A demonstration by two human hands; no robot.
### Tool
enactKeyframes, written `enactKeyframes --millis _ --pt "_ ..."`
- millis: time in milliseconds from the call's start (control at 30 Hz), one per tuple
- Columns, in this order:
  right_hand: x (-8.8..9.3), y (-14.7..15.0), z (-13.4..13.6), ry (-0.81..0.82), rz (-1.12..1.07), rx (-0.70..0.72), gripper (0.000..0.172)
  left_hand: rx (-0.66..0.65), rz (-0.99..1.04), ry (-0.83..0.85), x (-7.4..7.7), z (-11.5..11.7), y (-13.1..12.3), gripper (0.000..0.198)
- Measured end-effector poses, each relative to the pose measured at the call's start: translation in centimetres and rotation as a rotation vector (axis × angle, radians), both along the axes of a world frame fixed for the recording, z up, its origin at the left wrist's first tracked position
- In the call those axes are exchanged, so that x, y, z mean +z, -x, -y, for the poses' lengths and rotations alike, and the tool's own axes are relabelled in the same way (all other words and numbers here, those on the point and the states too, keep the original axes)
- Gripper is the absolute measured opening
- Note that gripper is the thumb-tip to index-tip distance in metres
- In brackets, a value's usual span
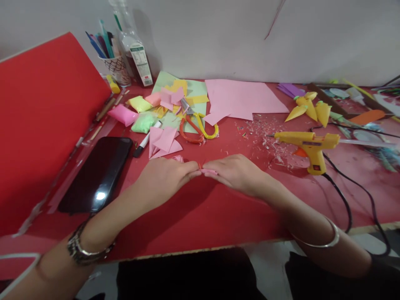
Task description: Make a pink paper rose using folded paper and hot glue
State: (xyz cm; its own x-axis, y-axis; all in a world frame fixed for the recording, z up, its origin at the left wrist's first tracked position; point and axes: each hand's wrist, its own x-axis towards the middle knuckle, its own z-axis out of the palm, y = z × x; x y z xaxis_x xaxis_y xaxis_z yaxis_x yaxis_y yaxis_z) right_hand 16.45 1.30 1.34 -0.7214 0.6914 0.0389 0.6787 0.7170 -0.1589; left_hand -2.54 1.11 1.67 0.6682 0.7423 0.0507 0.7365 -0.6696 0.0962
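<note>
My left hand and my right hand meet fingertip to fingertip over the middle of the red table. Between them they pinch a small piece of pink paper, mostly covered by the fingers. A thin red sliver sticks up at the pinch; I cannot tell what it is. Behind my left hand lie folded pink paper pieces. A little farther back rest scissors with red and yellow handles, their blades among yellow and pink paper scraps.
A black phone lies at left beside a red board. At right stands a yellow glue gun with its cord. Pink sheets, yellow paper flowers, clay packets, a marker, a pen cup and a bottle line the back.
</note>
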Motion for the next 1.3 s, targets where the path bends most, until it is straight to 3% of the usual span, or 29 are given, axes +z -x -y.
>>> enactKeyframes --millis 200,267,333,400,500,567,667,767,900,1067,1300 --pt "0.4 0.6 0.7 -0.286 0.145 0.068 0.034 0.042 0.343 0.530 0.4 -0.3 0.4 0.038" --pt "0.5 0.8 0.9 -0.315 0.151 0.082 0.033 0.050 0.415 0.703 0.3 -0.4 0.5 0.037" --pt "0.6 0.9 0.9 -0.285 0.160 0.072 0.031 0.044 0.408 0.749 0.2 -0.4 0.5 0.037" --pt "0.5 0.8 0.8 -0.187 0.162 0.029 0.028 0.030 0.314 0.570 0.1 -0.4 0.4 0.038" --pt "0.4 0.7 0.5 0.048 0.084 -0.072 0.030 -0.032 0.077 0.075 0.2 -0.3 0.3 0.034" --pt "0.5 0.6 0.3 0.222 -0.049 -0.070 0.032 -0.135 -0.069 -0.146 0.4 -0.3 0.3 0.029" --pt "0.7 0.5 0.2 0.451 -0.259 0.027 0.031 -0.300 -0.153 -0.299 0.8 -0.3 0.6 0.027" --pt "0.8 0.5 0.1 0.530 -0.318 0.043 0.029 -0.353 -0.127 -0.379 0.8 -0.3 0.7 0.026" --pt "0.5 0.7 0.0 0.369 -0.139 -0.007 0.030 -0.271 -0.133 -0.356 0.5 -0.3 0.7 0.028" --pt "-0.2 0.8 0.1 0.032 0.110 -0.053 0.039 -0.161 -0.091 -0.238 0.4 -0.3 0.5 0.033" --pt "-0.4 0.7 0.7 -0.470 0.073 0.047 0.033 -0.001 0.215 0.247 0.1 -0.3 0.2 0.035"
